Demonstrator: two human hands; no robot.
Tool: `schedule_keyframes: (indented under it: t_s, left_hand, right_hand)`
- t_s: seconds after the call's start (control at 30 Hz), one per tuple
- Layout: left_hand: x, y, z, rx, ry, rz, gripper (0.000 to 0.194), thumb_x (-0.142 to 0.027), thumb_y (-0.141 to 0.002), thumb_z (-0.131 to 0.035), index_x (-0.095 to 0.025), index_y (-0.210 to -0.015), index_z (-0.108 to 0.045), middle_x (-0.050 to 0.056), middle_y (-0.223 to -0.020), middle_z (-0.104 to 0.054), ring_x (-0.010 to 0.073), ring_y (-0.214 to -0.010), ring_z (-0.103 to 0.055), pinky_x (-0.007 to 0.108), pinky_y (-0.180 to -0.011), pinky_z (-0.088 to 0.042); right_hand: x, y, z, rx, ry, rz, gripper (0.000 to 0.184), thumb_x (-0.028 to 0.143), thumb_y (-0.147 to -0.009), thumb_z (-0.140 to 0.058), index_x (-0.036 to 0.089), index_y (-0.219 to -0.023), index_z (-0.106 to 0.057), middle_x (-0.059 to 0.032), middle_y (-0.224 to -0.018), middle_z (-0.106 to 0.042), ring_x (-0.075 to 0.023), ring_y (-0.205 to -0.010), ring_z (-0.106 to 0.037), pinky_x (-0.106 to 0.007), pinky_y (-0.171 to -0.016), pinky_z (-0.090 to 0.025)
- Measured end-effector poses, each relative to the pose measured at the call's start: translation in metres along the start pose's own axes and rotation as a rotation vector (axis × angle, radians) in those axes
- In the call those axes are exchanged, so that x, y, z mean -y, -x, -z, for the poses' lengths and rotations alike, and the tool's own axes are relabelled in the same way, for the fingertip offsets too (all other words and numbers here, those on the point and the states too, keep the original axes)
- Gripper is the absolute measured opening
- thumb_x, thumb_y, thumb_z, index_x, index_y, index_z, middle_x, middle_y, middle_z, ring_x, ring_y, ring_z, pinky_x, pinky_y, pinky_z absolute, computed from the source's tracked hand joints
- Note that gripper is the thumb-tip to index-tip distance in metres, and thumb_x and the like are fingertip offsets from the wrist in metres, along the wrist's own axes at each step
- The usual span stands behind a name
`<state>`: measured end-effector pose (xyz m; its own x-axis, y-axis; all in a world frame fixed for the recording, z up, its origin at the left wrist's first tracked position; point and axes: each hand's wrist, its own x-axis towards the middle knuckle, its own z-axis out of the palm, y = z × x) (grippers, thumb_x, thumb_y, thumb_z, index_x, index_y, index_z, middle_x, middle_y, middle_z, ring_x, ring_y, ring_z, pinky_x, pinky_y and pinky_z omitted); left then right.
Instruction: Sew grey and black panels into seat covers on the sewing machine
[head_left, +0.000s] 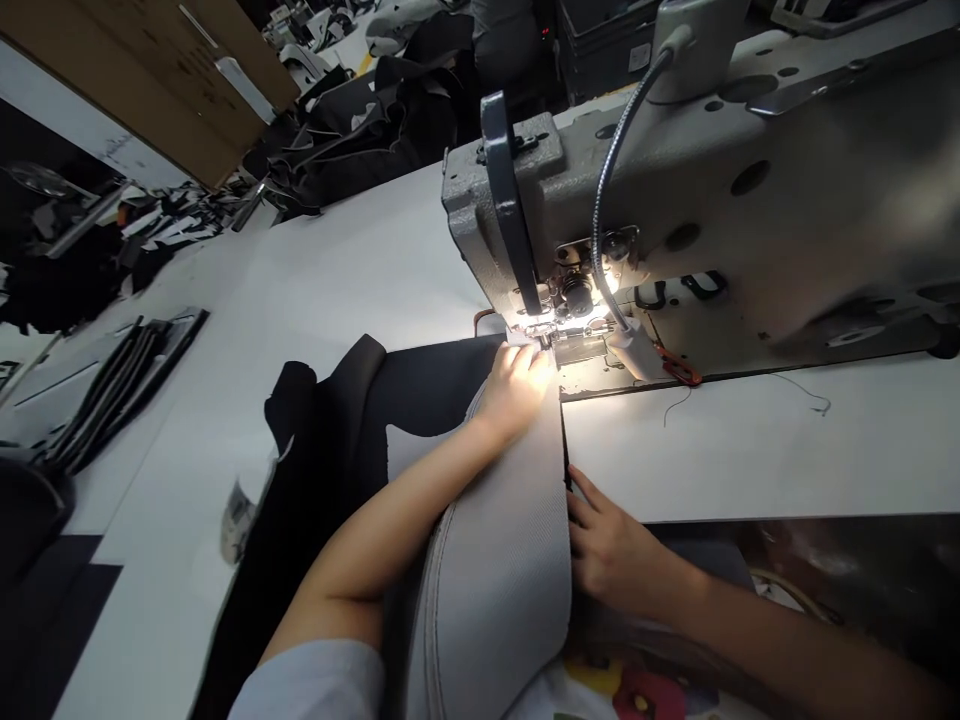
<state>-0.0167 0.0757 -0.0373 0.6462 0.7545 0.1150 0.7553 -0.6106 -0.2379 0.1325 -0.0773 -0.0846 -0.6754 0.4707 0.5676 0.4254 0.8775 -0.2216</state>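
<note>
Evidently, in head view, grey fabric panel [510,560] runs from person's lap across counter [750,450], partly over dark fabric [442,385], far end at sewing machine's [675,200] lit needle area [545,335]. Left hand [517,385] presses there from above, fingers close together, probably to hold layers flat; whether grip pinches, cannot tell. Right hand [611,550] at panel's right edge, likely for alignment; fingertips partly hidden, grip unclear. Lamp head [637,348] beside needle area, presumably for close sight.

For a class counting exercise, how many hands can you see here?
2. The left hand rests on the grey fabric, near the sewing machine; the right hand is lower, at the fabric's right edge, some fingertips hidden. No others show.
</note>
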Motion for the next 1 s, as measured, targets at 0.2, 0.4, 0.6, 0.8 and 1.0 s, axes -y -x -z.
schedule_keyframes:
  t_s: [0.2, 0.4, 0.6, 0.8, 1.0]
  left_hand:
    - [-0.015, 0.032, 0.007, 0.033, 0.029, 0.180, 0.052, -0.029, -0.094, -0.043, -0.013, -0.143, -0.044, 0.018, -0.154, -0.034, 0.0354, -0.141, -0.031, 0.055, -0.115, -0.028]
    - [-0.015, 0.023, 0.005, 0.016, 0.164, 0.259, 0.043, -0.031, -0.093, -0.047, -0.014, -0.132, -0.057, 0.019, -0.151, -0.037, 0.0361, -0.139, -0.033, 0.054, -0.114, -0.030]
    - [-0.001, 0.010, -0.010, -0.069, 0.233, 0.217, 0.041, -0.021, -0.093, -0.042, -0.018, -0.130, -0.060, 0.017, -0.147, -0.039, 0.0355, -0.138, -0.031, 0.055, -0.113, -0.031]
    - [0.012, -0.003, -0.023, -0.195, 0.196, 0.172, 0.036, -0.021, -0.093, -0.043, -0.018, -0.117, -0.069, 0.015, -0.131, -0.052, 0.0318, -0.130, -0.041, 0.053, -0.111, -0.036]
    - [0.014, 0.008, -0.001, -0.187, 0.086, 0.032, 0.038, -0.022, -0.096, -0.040, -0.020, -0.123, -0.066, 0.014, -0.126, -0.056, 0.0338, -0.126, -0.047, 0.052, -0.105, -0.044]
  right_hand:
    - [-0.001, -0.001, -0.008, 0.021, 0.047, -0.023, 0.017, 0.010, -0.078, -0.060, 0.019, -0.066, -0.069, -0.0073, -0.079, -0.066, -0.0280, -0.102, -0.057, -0.063, -0.111, -0.030]
    - [0.004, -0.003, -0.008, -0.021, 0.066, -0.026, 0.017, 0.007, -0.075, -0.058, 0.017, -0.065, -0.068, -0.0060, -0.071, -0.063, -0.0268, -0.092, -0.060, -0.065, -0.113, -0.025]
    - [-0.008, -0.004, 0.000, -0.052, 0.072, -0.040, 0.012, 0.007, -0.071, -0.062, 0.015, -0.065, -0.069, -0.0088, -0.082, -0.065, -0.0321, -0.103, -0.060, -0.056, -0.108, -0.041]
    - [-0.020, -0.007, -0.003, -0.048, 0.073, -0.038, 0.016, 0.008, -0.077, -0.057, 0.016, -0.076, -0.072, -0.0098, -0.093, -0.067, -0.0305, -0.114, -0.057, -0.052, -0.110, -0.041]
    - [-0.006, 0.014, 0.001, -0.053, 0.148, -0.039, 0.017, 0.024, -0.092, -0.056, 0.023, -0.088, -0.072, -0.0059, -0.109, -0.069, -0.0212, -0.117, -0.058, -0.040, -0.106, -0.043]
